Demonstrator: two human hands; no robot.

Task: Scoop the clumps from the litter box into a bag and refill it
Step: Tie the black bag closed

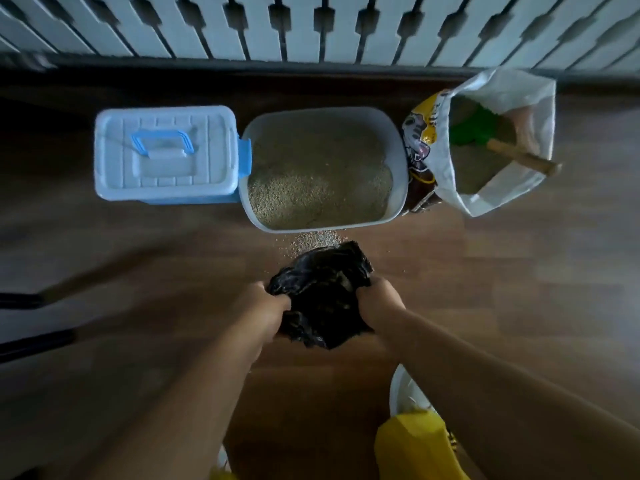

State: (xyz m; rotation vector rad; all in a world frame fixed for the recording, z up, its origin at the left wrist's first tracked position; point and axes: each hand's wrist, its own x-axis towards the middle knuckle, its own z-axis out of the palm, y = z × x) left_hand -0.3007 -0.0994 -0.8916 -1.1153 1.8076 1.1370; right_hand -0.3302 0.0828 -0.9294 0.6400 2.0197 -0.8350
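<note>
A crumpled black plastic bag (pixel 320 294) hangs above the wooden floor in front of me. My left hand (pixel 265 311) grips its left edge and my right hand (pixel 381 301) grips its right edge. Beyond it stands the grey litter box (pixel 398 133), filled with tan litter. An open white litter sack (pixel 498 188) sits to the right of the box. A green scoop (pixel 472 128) with a wooden handle lies inside the sack on the litter.
A lidded blue-and-white plastic bin (pixel 162 154) touches the litter box on its left. Spilled litter grains (pixel 315 239) lie on the floor by the box's near rim. A white slatted wall (pixel 311 26) runs behind. Dark furniture legs (pixel 34 337) stand at left.
</note>
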